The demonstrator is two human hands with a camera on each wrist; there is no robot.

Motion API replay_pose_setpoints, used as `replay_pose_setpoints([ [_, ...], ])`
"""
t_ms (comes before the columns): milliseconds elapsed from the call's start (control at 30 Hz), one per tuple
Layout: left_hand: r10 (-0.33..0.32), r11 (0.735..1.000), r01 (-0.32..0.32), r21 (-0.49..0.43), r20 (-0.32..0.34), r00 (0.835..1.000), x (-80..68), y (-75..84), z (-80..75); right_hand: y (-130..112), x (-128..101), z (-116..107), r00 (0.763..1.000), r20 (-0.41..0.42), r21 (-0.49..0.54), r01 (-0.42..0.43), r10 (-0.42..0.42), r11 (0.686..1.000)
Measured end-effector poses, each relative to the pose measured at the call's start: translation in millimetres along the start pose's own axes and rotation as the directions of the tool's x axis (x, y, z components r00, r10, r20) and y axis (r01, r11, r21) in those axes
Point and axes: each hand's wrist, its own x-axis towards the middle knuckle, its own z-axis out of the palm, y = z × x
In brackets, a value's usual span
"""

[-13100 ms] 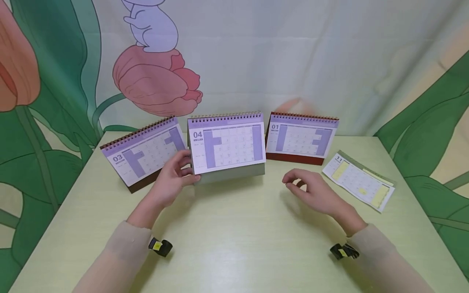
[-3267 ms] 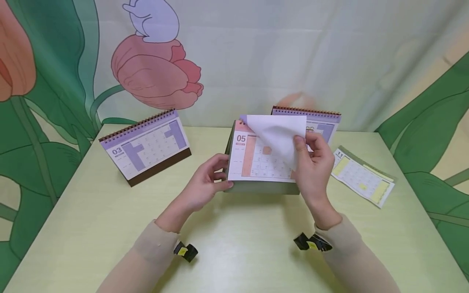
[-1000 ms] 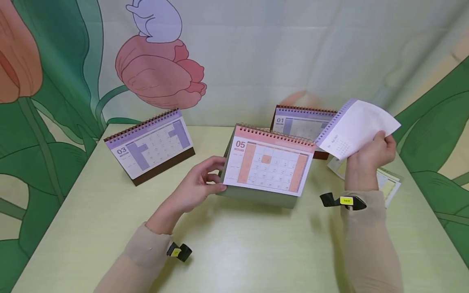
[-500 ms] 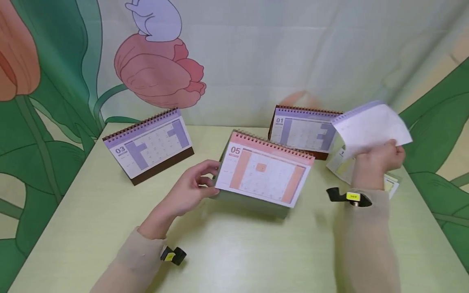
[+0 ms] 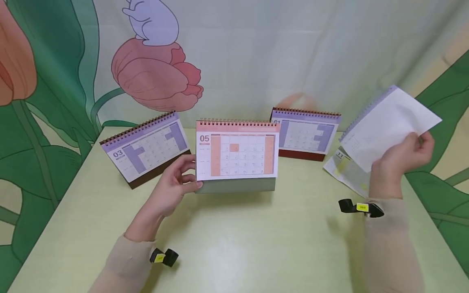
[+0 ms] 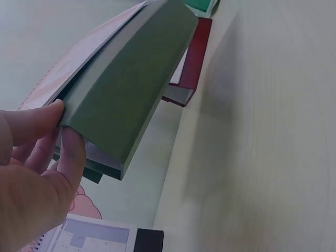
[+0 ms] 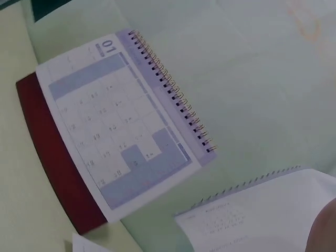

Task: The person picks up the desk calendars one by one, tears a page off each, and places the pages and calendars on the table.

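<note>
My left hand [image 5: 174, 185] grips the left end of a green-based desk calendar [image 5: 236, 156] open at a pink 05 page. In the left wrist view, the thumb lies on the green base [image 6: 131, 89] with fingers beneath, and the calendar appears raised off the table. At the right, my right hand [image 5: 401, 156] pinches a loose calendar page [image 5: 388, 126], its white back showing and a purple punched edge at upper left. This page hangs over another loose sheet marked 11 [image 5: 344, 171], covering part of it. Only a fingertip [image 7: 323, 231] shows in the right wrist view.
A brown-based desk calendar showing 03 [image 5: 150, 148] stands at the left. A red-based one showing 01 [image 5: 307, 134] stands at the back right, slightly overlapped by the green calendar. The pale table [image 5: 256, 240] ends at a printed curtain [image 5: 249, 61].
The green calendar's 04 page has come off, leaving 05 in front. My right hand has carried the loose page to the right. Lately my left hand has swung the calendar back leftward.
</note>
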Motion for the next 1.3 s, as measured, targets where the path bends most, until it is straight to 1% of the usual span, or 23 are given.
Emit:
replay_pose_setpoints([
  [67, 0.007, 1.000, -0.007, -0.008, -0.010, 1.000, 0.6, -1.1, -1.9, -1.0, -2.3, 0.0, 0.998, 0.031, -0.057, 0.052, -0.051, 0.997],
  [167, 0.013, 1.000, -0.013, -0.015, -0.015, 1.000, 1.0, -1.5, -4.8, -0.5, -7.6, -0.6, 0.990, 0.077, -0.163, 0.134, -0.122, 0.977],
  [267, 0.013, 1.000, -0.014, -0.020, -0.014, 1.000, 0.9, -1.6, -6.8, 1.0, -14.6, -2.5, 0.970, 0.147, -0.243, 0.224, -0.193, 0.944],
  [333, 0.017, 0.999, -0.018, -0.027, -0.009, 1.000, 0.8, -1.4, -7.1, 3.3, -17.0, -4.8, 0.947, 0.202, -0.296, 0.303, -0.250, 0.906],
  [367, 0.021, 0.999, -0.021, -0.027, -0.006, 1.000, 0.9, -1.1, -7.0, 4.9, -16.6, -6.3, 0.932, 0.231, -0.334, 0.346, -0.279, 0.877],
  [400, 0.024, 0.999, -0.025, -0.026, -0.004, 1.000, 1.1, -0.9, -6.9, 6.9, -15.3, -8.3, 0.914, 0.262, -0.378, 0.393, -0.310, 0.838],
  [433, 0.027, 0.999, -0.027, -0.025, -0.004, 1.000, 1.3, -0.6, -6.6, 9.2, -13.2, -10.5, 0.896, 0.294, -0.424, 0.435, -0.334, 0.795],
  [500, 0.030, 0.999, -0.030, -0.022, -0.005, 1.000, 2.0, -0.2, -6.2, 13.9, -7.8, -15.5, 0.859, 0.357, -0.509, 0.507, -0.366, 0.695],
  [567, 0.030, 0.999, -0.030, -0.019, -0.011, 1.000, 2.7, -0.2, -5.9, 17.5, -2.7, -20.6, 0.825, 0.423, -0.563, 0.563, -0.374, 0.604],
  [600, 0.028, 0.999, -0.028, -0.019, -0.014, 1.000, 2.8, -0.3, -5.9, 18.3, -0.9, -23.1, 0.810, 0.456, -0.582, 0.585, -0.369, 0.565],
  [700, 0.026, 0.999, -0.027, -0.026, -0.018, 0.999, 3.3, -1.2, -5.7, 19.1, 3.2, -29.7, 0.743, 0.568, -0.593, 0.667, -0.353, 0.451],
  [733, 0.026, 0.999, -0.027, -0.029, -0.019, 0.999, 3.2, -1.4, -5.5, 19.1, 4.2, -31.9, 0.714, 0.608, -0.587, 0.699, -0.347, 0.409],
  [767, 0.024, 0.999, -0.025, -0.032, -0.020, 1.000, 3.2, -1.5, -5.4, 18.9, 5.0, -34.2, 0.684, 0.647, -0.583, 0.729, -0.338, 0.359],
  [833, 0.021, 0.999, -0.022, -0.035, -0.017, 1.000, 3.3, -1.4, -5.0, 18.7, 6.7, -39.4, 0.613, 0.725, -0.556, 0.790, -0.314, 0.258],
  [900, 0.017, 0.999, -0.018, -0.032, -0.015, 1.000, 3.3, -1.1, -4.5, 18.8, 9.0, -44.5, 0.543, 0.795, -0.514, 0.840, -0.270, 0.173],
  [967, 0.013, 0.999, -0.014, -0.029, -0.011, 1.000, 3.2, -1.3, -4.2, 19.9, 12.7, -50.0, 0.476, 0.853, -0.466, 0.879, -0.215, 0.100],
  [1000, 0.012, 1.000, -0.013, -0.028, -0.008, 1.000, 3.1, -1.7, -3.9, 20.9, 15.0, -53.0, 0.446, 0.875, -0.442, 0.895, -0.189, 0.069],
  [1033, 0.010, 1.000, -0.011, -0.028, -0.005, 1.000, 2.9, -2.5, -3.7, 22.3, 17.4, -55.6, 0.424, 0.891, -0.422, 0.905, -0.160, 0.046],
  [1067, 0.010, 1.000, -0.010, -0.029, -0.004, 1.000, 2.7, -3.3, -3.5, 23.8, 19.5, -58.0, 0.407, 0.904, -0.407, 0.913, -0.129, 0.027],
  [1133, 0.008, 0.999, -0.008, -0.034, -0.002, 1.000, 2.3, -5.3, -3.1, 27.7, 23.2, -63.1, 0.383, 0.921, -0.384, 0.923, -0.063, -0.001],
  [1200, 0.009, 0.999, -0.009, -0.038, 0.001, 1.000, 2.3, -7.0, -2.8, 31.7, 25.3, -67.5, 0.368, 0.930, -0.368, 0.930, 0.004, -0.020],
  [1267, 0.013, 0.999, -0.013, -0.041, 0.000, 1.000, 2.5, -8.2, -2.9, 36.3, 26.2, -71.3, 0.351, 0.934, -0.349, 0.936, 0.069, -0.032],
  [1300, 0.015, 0.999, -0.015, -0.042, 0.000, 1.000, 2.6, -8.6, -2.9, 38.7, 26.5, -73.4, 0.334, 0.938, -0.332, 0.943, 0.095, -0.039],
])
